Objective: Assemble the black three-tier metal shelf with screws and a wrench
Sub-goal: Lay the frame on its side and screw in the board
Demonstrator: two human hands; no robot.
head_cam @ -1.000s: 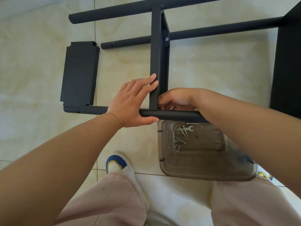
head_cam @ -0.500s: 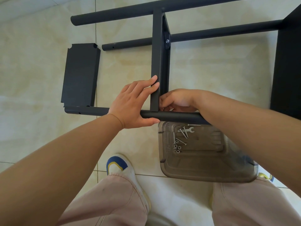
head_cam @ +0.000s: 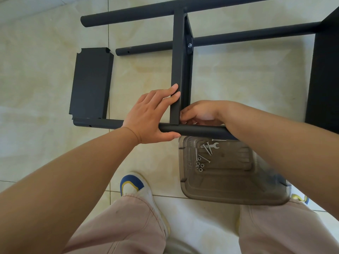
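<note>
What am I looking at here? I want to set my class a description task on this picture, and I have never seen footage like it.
A person wears a camera on the head, so you look down along both arms to a tiled floor. They are building a black metal shelf.

The left hand lies with straight fingers against an upright shelf panel and its thumb under the near black tube. The right hand has curled fingers at the joint where the two meet; what it holds is hidden.

A loose panel lies on the floor. A clear lid carries the screws, nuts and small wrench.
</note>
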